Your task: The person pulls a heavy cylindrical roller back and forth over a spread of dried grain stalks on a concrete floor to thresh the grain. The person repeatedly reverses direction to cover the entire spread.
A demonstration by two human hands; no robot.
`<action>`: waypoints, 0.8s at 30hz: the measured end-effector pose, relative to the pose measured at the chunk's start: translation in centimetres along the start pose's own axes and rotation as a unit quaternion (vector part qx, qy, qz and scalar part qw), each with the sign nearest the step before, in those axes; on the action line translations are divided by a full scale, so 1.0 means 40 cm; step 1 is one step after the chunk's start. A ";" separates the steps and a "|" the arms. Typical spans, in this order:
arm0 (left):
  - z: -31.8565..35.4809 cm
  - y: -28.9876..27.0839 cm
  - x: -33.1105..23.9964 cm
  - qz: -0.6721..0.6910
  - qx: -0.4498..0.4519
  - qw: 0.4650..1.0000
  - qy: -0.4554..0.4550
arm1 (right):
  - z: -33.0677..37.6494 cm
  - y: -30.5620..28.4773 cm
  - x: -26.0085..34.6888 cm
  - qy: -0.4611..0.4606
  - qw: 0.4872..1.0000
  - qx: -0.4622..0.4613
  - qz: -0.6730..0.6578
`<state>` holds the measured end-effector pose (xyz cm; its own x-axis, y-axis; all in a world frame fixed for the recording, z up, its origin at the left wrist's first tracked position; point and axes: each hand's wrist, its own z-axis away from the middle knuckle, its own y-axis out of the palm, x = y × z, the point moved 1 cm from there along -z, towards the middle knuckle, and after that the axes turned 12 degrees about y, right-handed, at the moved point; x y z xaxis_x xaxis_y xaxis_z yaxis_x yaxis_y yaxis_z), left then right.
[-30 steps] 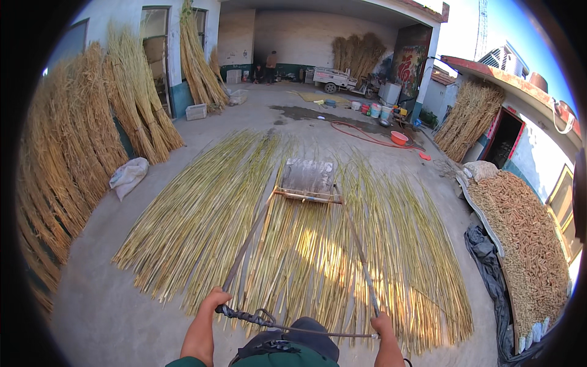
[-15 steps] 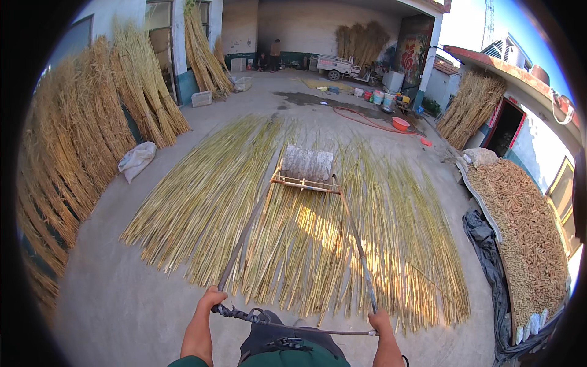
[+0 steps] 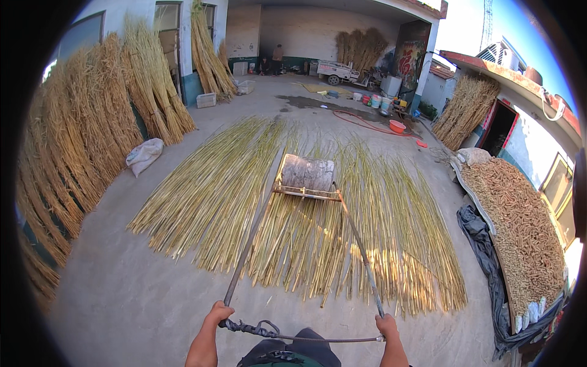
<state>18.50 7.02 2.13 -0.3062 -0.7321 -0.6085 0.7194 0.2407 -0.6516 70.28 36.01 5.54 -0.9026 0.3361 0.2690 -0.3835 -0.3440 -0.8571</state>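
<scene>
A stone roller (image 3: 307,172) in a metal frame (image 3: 306,192) rests on a wide layer of green-yellow stalks (image 3: 202,189) spread over the concrete. Two long bars run from the frame back to me. My left hand (image 3: 219,313) is wrapped round the end of the left bar (image 3: 246,252), beside a dark chain-like wrapping (image 3: 251,328). Closed round the right bar (image 3: 364,260) is my right hand (image 3: 386,326). A thin crossbar (image 3: 324,339) joins the two ends in front of my waist.
Tall stalk bundles (image 3: 79,128) lean along the left wall, near a white sack (image 3: 145,156). At right lies a bed of corn cobs (image 3: 513,211) edged by black sheeting (image 3: 480,244). Farther off are a red basin (image 3: 397,126), a hose (image 3: 361,123), a small cart (image 3: 337,70) and two people (image 3: 277,60).
I have backed away from the stalks, and bare concrete now shows between their near ends and my hands. Both hands still hold the bars; the roller appears slightly lower in view.
</scene>
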 end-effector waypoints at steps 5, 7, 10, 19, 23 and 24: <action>0.164 0.061 0.097 -0.009 0.015 1.000 -0.018 | 0.092 0.049 -0.177 0.021 0.999 0.029 -0.020; 0.227 0.098 0.153 -0.009 0.020 1.000 -0.014 | 0.137 0.067 -0.258 0.008 1.000 0.016 -0.017; 0.328 0.115 0.199 -0.008 -0.019 1.000 -0.003 | 0.206 0.062 -0.304 0.007 1.000 0.001 -0.021; 0.583 0.168 0.303 0.022 0.000 0.999 -0.024 | 0.354 0.064 -0.510 0.025 0.999 0.033 -0.021; 0.671 0.184 0.413 0.008 -0.006 1.000 -0.007 | 0.449 0.111 -0.596 -0.016 1.000 -0.009 0.009; 0.693 0.184 0.422 -0.003 -0.013 1.000 0.002 | 0.459 0.135 -0.631 -0.019 1.000 -0.016 0.018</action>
<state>35.89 -21.24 -0.37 -0.3133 -0.7311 -0.6061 0.7015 0.2521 -0.6666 87.43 9.58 2.19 -0.9227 0.2908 0.2532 -0.3444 -0.3263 -0.8803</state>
